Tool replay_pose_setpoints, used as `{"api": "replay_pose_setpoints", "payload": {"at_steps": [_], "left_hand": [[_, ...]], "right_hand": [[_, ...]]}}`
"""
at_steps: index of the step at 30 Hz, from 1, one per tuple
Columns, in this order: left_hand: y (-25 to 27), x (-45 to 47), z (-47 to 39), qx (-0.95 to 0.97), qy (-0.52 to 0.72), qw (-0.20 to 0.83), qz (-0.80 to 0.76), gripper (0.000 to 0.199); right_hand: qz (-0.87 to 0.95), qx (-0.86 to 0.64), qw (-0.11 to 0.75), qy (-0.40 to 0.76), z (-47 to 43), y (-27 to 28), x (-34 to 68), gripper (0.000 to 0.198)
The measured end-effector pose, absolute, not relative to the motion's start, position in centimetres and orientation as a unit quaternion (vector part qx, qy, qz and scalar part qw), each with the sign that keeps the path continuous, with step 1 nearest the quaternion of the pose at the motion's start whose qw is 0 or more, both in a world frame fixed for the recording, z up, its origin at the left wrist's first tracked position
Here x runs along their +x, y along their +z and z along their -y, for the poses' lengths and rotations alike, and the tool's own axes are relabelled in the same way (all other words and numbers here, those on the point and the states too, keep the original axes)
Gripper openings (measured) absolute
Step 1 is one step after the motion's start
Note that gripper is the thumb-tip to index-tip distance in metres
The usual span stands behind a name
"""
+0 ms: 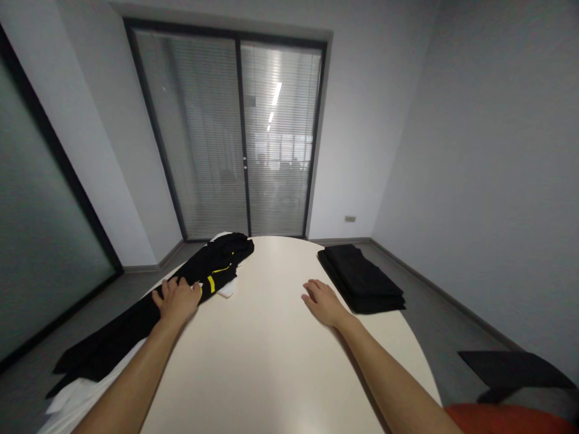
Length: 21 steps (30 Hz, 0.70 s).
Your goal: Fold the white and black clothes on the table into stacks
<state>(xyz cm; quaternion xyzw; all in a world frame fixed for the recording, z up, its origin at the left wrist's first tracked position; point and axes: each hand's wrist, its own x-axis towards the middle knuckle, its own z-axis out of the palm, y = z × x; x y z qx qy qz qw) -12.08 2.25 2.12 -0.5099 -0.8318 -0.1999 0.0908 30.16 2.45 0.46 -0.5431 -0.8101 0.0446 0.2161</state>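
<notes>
Along the left side of the pale round table (271, 355) lies a rumpled black garment (122, 322) with yellow trim, its lower end hanging past the edge. White cloth (94, 392) shows from beneath it. My left hand (177, 299) rests on the black garment with its fingers spread; whether the fingertips grip any cloth is hard to see. On the bare tabletop to the right, my right hand (324, 303) lies with fingers loosely stretched and holds nothing. Just beyond it on the right sits a neat stack of folded black cloth (362, 277).
A dark chair part (515, 369) and an orange-red seat (511, 420) stand at the lower right, beside the table. Behind the table are a glass door with blinds (280, 150) and a grey wall with a socket (350, 219).
</notes>
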Motion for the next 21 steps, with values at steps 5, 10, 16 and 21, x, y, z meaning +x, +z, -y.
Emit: {"api": "replay_pose_setpoints", "payload": {"at_steps": [5,10,16,21], "left_hand": [[3.5,-8.7,-0.7,-0.554,-0.311,0.187,0.749,0.058],[6.6,-4.1,1.8,-0.709,-0.341,0.192,0.587,0.054],[5.9,0.7,5.0,-0.917,-0.190,0.033,0.350,0.043],[4.0,1.3,5.3,-0.886,-0.180,-0.024,0.426,0.058]], "right_hand": [[0.808,-0.546,0.215,0.049,-2.4,0.6,30.1,0.036],[0.809,-0.543,0.218,0.046,-2.3,0.7,30.0,0.037],[0.808,-0.539,0.232,0.044,-2.3,0.9,29.9,0.036],[0.795,-0.546,0.256,0.060,-2.0,2.1,29.0,0.036]]}}
